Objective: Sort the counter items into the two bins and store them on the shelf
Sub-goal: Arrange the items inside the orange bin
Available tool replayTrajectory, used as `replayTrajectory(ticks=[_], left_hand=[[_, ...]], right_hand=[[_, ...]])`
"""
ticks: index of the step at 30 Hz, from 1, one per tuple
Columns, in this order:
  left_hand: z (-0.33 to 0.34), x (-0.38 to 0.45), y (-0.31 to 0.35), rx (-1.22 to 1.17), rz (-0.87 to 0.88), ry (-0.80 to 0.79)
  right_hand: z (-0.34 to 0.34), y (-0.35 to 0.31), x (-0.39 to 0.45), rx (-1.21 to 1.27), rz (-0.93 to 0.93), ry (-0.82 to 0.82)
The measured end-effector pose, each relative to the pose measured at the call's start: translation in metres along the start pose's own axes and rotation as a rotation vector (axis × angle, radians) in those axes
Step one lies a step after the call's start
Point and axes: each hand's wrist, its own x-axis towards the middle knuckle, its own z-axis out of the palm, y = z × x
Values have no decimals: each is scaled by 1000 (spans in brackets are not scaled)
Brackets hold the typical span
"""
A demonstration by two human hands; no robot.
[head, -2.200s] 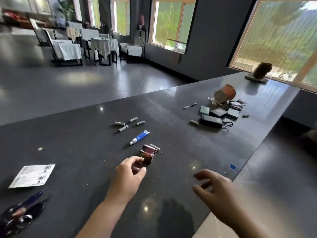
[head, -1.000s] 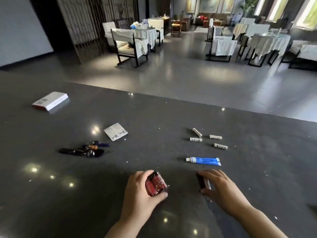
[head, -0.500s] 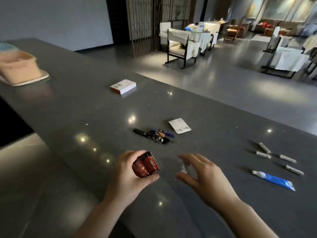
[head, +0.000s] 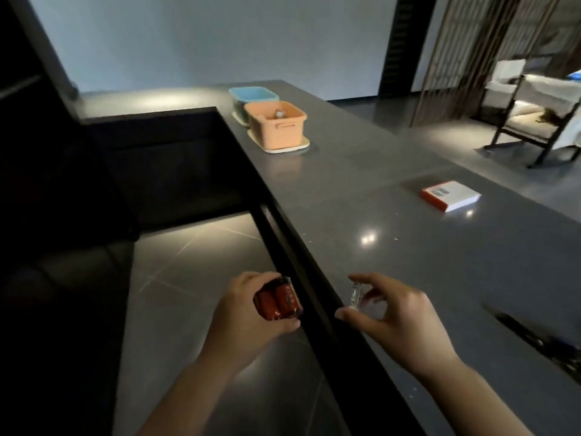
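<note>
Grip of left hand (head: 248, 313): wrapped around a red battery pack (head: 277, 299), thumb below, fingers over the top; pack held off the near edge of the tabletop (head: 408, 247), above the floor. Grip of right hand (head: 396, 316): narrow pinch, thumb and forefinger closed on a small pale item (head: 355, 295), possibly a battery, too blurred to identify; long axis roughly upright, held just above the tabletop edge.

Location of targets: orange bin (head: 276, 129) and blue bin (head: 253, 99) standing at the far end of the tabletop, well apart from both hands, ahead and slightly left. Orange bin nearer, blue bin directly behind and touching or nearly so; each on a pale lid or tray. One small object visible inside the orange bin, not identifiable.

Key relation: bins lie straight along the tabletop's length from the hands; neither hand clearly closer. Judged step: carrying both items to the bins; too far for reach alone, so a walk along the tabletop appears necessary.

Remaining on tabletop: a white and red box (head: 451, 196) to the right, between hands and bins; dark blurred items (head: 534, 338) at far right. Sorting judged early, shelf storage not begun.
</note>
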Motion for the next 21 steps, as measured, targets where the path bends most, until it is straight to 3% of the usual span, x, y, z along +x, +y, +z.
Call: replayTrajectory(ticks=[11, 17, 21], left_hand=[[-69, 104, -88, 20, -20, 103], [-82, 210, -127, 41, -40, 62], [-96, 283, -152, 16, -52, 117]], right_hand=[[97, -41, 165, 73, -112, -78], [130, -41, 278, 108, -117, -74], [148, -41, 355, 98, -129, -91]])
